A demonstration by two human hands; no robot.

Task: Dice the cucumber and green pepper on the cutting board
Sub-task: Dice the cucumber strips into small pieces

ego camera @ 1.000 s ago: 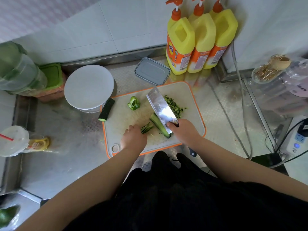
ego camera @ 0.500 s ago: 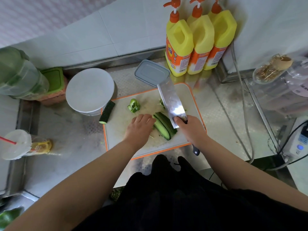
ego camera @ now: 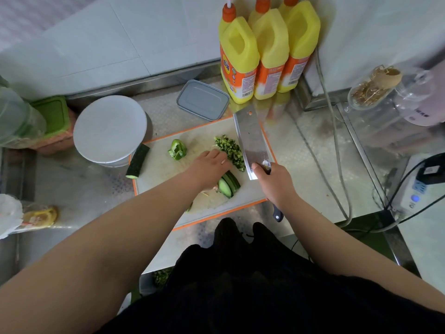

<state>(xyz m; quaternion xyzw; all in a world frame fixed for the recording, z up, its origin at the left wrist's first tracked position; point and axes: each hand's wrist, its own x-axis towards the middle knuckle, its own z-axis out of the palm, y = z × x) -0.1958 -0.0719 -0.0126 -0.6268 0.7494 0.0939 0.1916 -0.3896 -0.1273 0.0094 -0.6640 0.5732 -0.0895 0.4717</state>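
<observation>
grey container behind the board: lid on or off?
On. The grey container shows a flat closed top with a raised rim, no contents visible. It sits on the counter beside the yellow bottles. Whether it is latched: cannot tell.

The bare left arm is reaching in from the lower left, and the left hand (ego camera: 209, 168) is lying palm-down with its fingers (ego camera: 218, 157) stretched out fairly straight and close together, pointing up and to the right. The bare right arm is coming in from the lower right, wrist bent slightly, and the right hand (ego camera: 273, 180) is curling its fingers around a grip, thumb on the near side.
</observation>
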